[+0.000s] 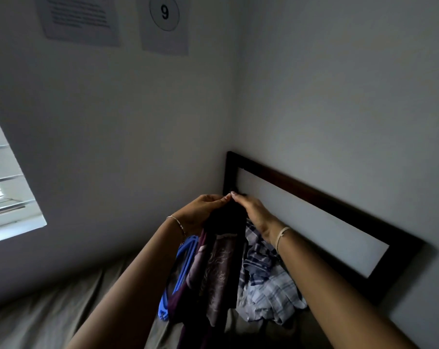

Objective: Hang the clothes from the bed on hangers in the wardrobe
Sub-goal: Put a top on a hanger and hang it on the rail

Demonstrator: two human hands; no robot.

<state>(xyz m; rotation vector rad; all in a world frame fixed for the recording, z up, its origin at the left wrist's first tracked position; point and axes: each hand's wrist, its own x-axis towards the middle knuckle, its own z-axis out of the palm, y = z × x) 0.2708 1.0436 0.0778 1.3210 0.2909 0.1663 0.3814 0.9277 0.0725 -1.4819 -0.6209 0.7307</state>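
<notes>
- You hold a dark garment [223, 263], black at the top with a maroon patterned panel below, lifted above the bed [52, 313]; it hangs down between your forearms, near the bed's head end.
- Your left hand [200, 210] pinches the garment's top edge, fingers closed on the cloth; a thin bracelet circles that wrist.
- Your right hand [253, 210] pinches the same top edge, its fingertips almost touching those of the left; a pale cord circles that wrist.
- Blue plastic hangers [180, 268] lie on the bed just left of the hanging garment, partly hidden behind it.
- A crumpled blue-and-white plaid shirt [268, 280] lies on the bed to its right, close to the headboard.
- The dark wooden headboard [314, 195] stands against the wall at the room's corner.
- Two paper sheets are stuck high on the wall; one sheet [164, 23] shows a circled 9.
- A window [4, 187] is at the left.
</notes>
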